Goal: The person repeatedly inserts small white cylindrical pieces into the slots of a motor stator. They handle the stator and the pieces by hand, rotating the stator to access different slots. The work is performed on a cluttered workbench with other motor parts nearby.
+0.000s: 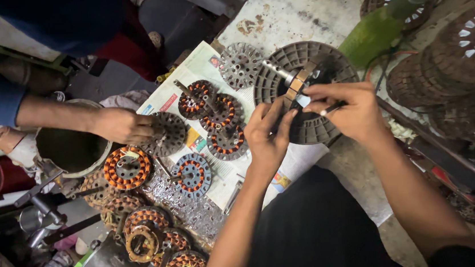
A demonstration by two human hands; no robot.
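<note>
Dull grey metal rotor disc, glossy copper-wound stators, printed newspaper.

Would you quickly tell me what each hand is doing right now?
Left hand: fingers steadying the round ribbed motor part.
Right hand: shut on a thin tool.

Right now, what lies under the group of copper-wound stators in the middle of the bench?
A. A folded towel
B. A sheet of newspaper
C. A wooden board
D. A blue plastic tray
B: the copper-wound stators sit on a spread sheet of printed newspaper, which also reaches under the left hand.
</note>
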